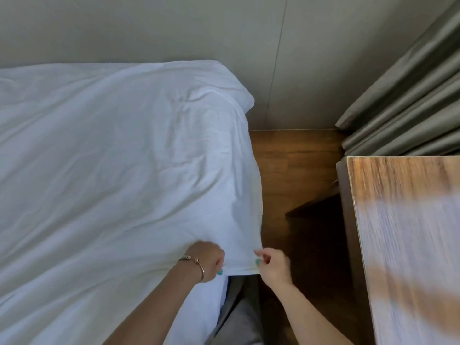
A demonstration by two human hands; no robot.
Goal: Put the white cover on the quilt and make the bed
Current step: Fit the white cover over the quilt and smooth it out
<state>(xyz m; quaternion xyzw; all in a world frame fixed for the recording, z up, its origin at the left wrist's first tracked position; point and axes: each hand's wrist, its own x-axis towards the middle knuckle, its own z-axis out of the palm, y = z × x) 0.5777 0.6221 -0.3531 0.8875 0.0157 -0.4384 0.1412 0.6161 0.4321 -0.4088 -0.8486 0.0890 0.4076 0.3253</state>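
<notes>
Bottom centre: your left hand (207, 261) & right hand (272, 266) both pinch the white cover (119, 155) edge, prob. to pull it taut over the bed corner.

I am counting two hands of mine, my left hand (207, 260) and my right hand (272, 266), both pinching one white cover (119, 155). I am wearing one bracelet (196, 263) on my left wrist. I am seeing one wooden table (408, 232), one curtain (408, 95) and one wooden floor (293, 165).
</notes>
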